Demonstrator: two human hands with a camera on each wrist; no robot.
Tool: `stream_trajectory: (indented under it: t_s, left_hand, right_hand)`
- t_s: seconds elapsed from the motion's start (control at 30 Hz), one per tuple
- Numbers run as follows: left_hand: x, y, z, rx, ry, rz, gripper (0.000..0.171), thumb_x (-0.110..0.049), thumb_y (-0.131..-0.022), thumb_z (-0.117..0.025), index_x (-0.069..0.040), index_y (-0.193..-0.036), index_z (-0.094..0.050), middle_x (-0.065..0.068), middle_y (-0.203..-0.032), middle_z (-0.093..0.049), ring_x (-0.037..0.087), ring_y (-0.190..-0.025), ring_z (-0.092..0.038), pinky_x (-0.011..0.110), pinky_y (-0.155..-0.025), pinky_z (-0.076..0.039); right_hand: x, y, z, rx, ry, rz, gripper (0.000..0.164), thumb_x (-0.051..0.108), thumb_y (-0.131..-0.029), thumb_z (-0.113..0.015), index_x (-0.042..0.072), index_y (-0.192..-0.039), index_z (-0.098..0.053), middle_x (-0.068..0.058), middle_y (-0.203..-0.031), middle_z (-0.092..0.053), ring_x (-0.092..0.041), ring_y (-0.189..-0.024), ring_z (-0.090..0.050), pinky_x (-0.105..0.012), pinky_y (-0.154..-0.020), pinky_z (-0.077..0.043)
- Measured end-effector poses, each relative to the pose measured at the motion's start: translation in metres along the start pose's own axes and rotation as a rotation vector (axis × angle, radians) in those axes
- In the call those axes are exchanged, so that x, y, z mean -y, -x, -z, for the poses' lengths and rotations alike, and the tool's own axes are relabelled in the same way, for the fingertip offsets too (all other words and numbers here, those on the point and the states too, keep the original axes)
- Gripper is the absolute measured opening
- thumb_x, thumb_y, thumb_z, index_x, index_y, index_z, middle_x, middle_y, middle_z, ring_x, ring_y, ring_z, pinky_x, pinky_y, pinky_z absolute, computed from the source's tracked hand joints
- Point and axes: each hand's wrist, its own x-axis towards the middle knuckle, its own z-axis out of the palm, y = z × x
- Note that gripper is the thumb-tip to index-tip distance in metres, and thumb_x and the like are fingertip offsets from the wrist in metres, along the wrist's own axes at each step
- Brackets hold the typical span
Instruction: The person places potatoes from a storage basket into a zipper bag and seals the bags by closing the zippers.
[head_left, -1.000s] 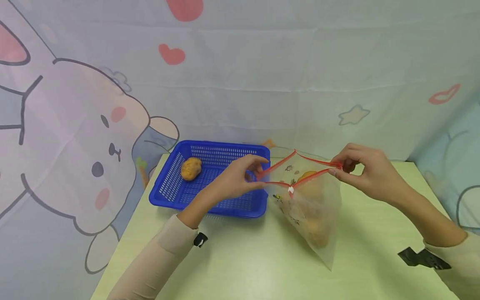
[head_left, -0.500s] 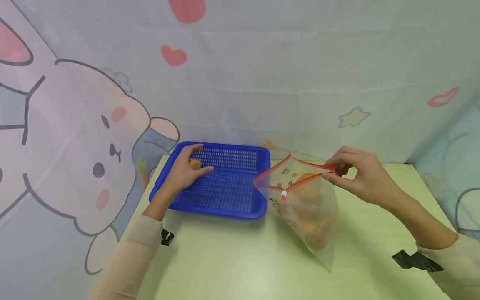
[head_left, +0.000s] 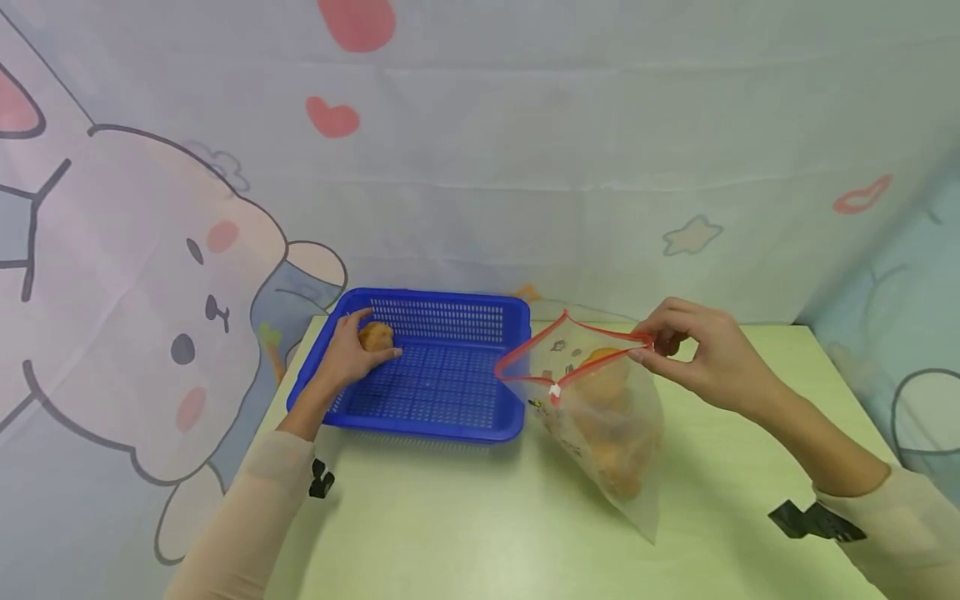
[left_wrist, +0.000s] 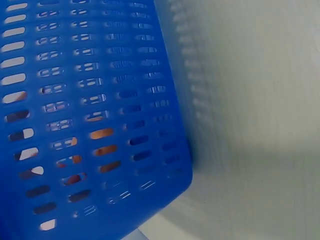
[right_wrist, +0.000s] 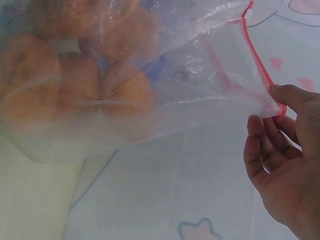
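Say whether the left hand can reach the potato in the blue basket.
Likely yes: the left hand is at the potato, and the blue basket is open above, leaving the way free.

Soft, even light; pale glare on counter [head_left: 465, 525]; dim shadow beneath blue plastic basket [head_left: 442, 379]; glints across zip bag [right_wrist: 175, 82]; left-wrist view hazy.

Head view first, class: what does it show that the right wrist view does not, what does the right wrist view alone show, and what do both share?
Only the head view: the left hand at the potato inside the blue basket, plus both sleeves.

Only the right wrist view: the palm side of the right hand, and at least four orange-brown pieces told apart inside the bag; from the head they blur together.

Both: the right hand pinching the bag's red edge, the table and the printed backdrop.
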Motion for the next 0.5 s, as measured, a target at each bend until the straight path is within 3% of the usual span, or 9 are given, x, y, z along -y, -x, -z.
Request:
stream_trajectory:
  t_s: [0.27, 0.5]
  left_hand:
    - [0.0011, -0.0027, -0.0069, 0.051, -0.158, 0.05, 0.091, -0.029, -0.086, -0.078, 0.002, -0.153, -0.025, 0.032, -0.14, -0.036, 0.045, -0.115, -0.048, 0.056, -0.09, -0.047]
    - [-0.0038, -0.0002, -0.0105, -0.022, -0.242, 0.049, 0.069, -0.016, -0.087, -0.076, 0.01, -0.141, -0.041, 0.029, -0.128, -0.046, 0.044, -0.112, -0.05, 0.056, -0.092, -0.045]
  right_hand:
    - [0.0004, -0.0013, -0.003, -0.001, -0.003, 0.001, 0.025, 0.013, -0.081, -0.083, 0.028, -0.097, -0.07, 0.018, -0.086, -0.059, 0.0, -0.071, -0.054, -0.02, -0.061, -0.049]
    - [0.0005, -0.0014, -0.0057, -0.005, -0.011, -0.007, 0.025, 0.013, -0.081, -0.082, 0.028, -0.097, -0.07, 0.018, -0.086, -0.059, 0.0, -0.071, -0.054, -0.018, -0.062, -0.049]
